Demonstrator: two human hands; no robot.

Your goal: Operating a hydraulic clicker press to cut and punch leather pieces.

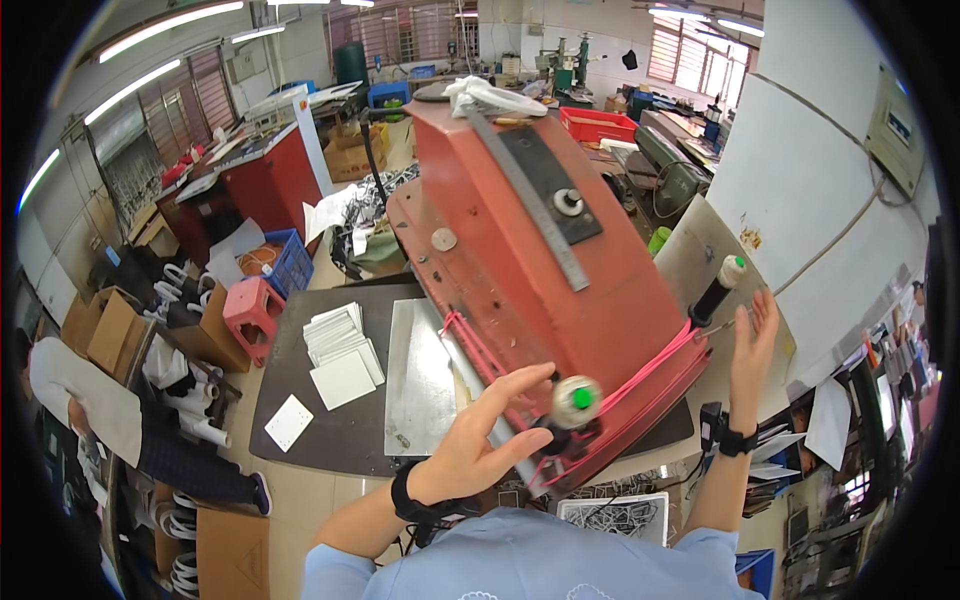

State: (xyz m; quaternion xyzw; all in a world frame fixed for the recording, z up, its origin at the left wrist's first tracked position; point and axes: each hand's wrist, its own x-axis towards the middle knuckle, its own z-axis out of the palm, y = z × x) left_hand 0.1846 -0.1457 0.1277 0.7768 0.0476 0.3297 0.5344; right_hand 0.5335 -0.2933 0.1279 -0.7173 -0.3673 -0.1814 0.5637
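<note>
A large red press machine (540, 220) with a swing head stands in front of me, pink cord strung along its near side. Two upright black handles with pale tops and green buttons stick up from its head. Close to the left handle (577, 400), my left hand (485, 440) has thumb and fingers spread on either side of it; contact cannot be made out. Beside the right handle (712, 298), my right hand (752, 345) is raised with fingers stretched. Left of the machine, a metal plate (412, 400) and a pile of white cards (342, 345) lie on the dark table (300, 390).
One loose white card (289, 423) lies near the table's left edge. A steel ruler (530, 200) rests on the machine's top. To the left are a pink stool (252, 312), a blue crate (285, 265) and a person (95, 400). A white box of wires (620, 515) sits low ahead.
</note>
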